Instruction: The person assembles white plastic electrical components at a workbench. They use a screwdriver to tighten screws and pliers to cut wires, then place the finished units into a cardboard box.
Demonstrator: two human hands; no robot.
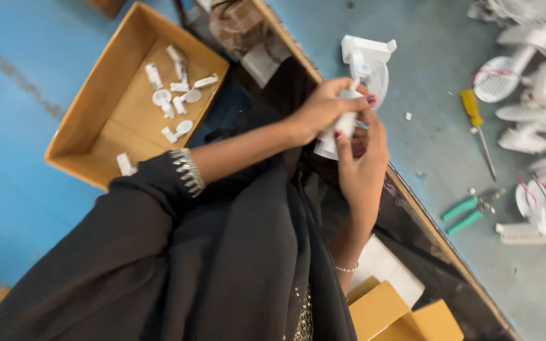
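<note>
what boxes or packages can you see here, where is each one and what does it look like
open cardboard box: on the blue floor at upper left, shallow, tan, holding small white plastic parts.
yellow cartons: bottom edge, under the table edge, plain blocky shapes.
white flat box: just above the yellow cartons, plain white.
No labels, signs or screens show.

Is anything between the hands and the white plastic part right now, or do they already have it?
Nothing visible stands between them. The left hand and right hand both grip the white plastic part directly, holding it up over the edge of the grey table.
</note>
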